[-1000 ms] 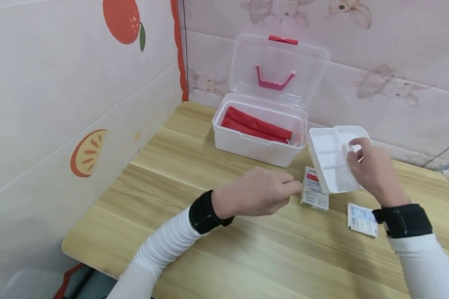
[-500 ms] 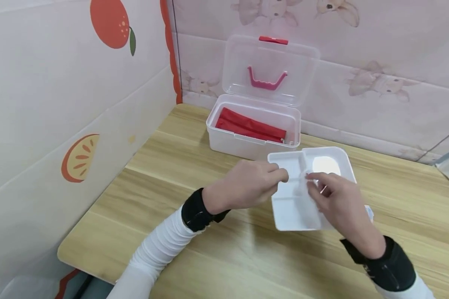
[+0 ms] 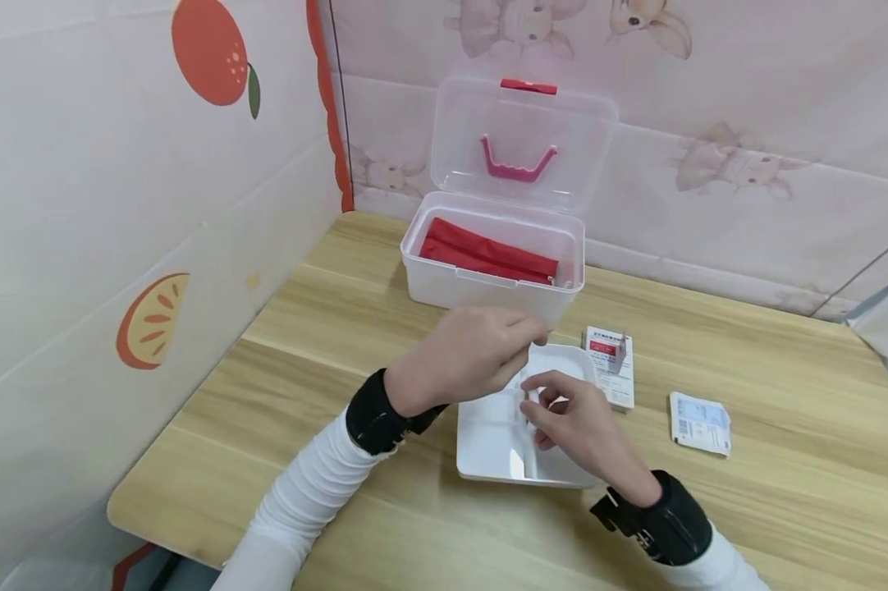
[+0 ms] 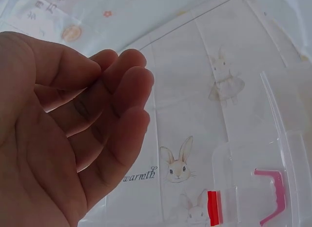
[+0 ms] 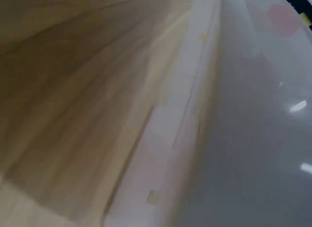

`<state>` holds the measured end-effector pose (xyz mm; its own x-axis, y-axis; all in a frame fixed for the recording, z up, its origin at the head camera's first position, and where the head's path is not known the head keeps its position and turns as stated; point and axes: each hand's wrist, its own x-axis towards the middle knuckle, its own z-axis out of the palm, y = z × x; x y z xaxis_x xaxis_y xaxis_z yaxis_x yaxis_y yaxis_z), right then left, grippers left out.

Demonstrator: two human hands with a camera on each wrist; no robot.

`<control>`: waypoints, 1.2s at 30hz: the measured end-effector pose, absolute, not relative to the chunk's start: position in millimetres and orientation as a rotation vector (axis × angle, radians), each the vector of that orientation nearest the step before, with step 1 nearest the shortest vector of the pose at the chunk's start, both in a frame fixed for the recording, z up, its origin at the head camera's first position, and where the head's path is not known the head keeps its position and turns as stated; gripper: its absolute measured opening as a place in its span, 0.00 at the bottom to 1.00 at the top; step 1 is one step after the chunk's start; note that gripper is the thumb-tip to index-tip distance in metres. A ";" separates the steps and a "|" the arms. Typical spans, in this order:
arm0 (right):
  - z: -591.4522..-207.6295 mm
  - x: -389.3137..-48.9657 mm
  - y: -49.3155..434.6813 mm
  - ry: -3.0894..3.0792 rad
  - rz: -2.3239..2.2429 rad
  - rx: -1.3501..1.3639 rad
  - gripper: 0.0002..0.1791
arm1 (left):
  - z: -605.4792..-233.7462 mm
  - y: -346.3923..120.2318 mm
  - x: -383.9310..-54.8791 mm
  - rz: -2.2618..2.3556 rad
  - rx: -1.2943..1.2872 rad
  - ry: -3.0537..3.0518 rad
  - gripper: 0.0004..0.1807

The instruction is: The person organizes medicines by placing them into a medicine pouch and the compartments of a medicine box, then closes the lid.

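in the box, a pouch; before it, a tray; right of that, a carton, then a sachet.

- Left sleeve: white, long and close-fitting; the fabric is gathered into dense crosswise folds toward the wrist and lies smoother farther up the forearm.
- Left wristband: broad, matte black, wrapped over the sleeve's end, with a small pale mark on its outer face.
- Left hand: bare, with creases across palm and finger joints.
- Right hand: bare.
- Right wristband: likewise broad and black, with a projecting strap end and a whitish marking too small to read.
- Right sleeve: white, cut off by the lower edge of the head view.
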<state>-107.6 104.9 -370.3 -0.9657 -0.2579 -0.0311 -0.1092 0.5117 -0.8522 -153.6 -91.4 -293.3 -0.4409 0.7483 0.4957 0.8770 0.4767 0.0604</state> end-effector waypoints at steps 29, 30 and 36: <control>-405.5 -152.7 121.0 2.533 -1.472 -0.146 0.18 | -300.5 -87.7 -148.7 -0.395 -1.402 -2.425 0.06; -402.4 -151.7 124.5 2.540 -1.468 -0.149 0.19 | -300.6 -87.8 -149.0 -0.390 -1.400 -2.426 0.06; -378.8 -149.3 161.6 2.813 -1.374 -0.106 0.13 | -300.8 -89.0 -153.6 -0.340 -1.363 -2.390 0.06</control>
<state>-149.3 161.6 -378.8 -0.9977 -0.0651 0.0210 -0.0566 0.6129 -0.7881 -153.6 -89.0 -300.8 -0.4658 0.7748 0.4275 0.8633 0.5041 0.0269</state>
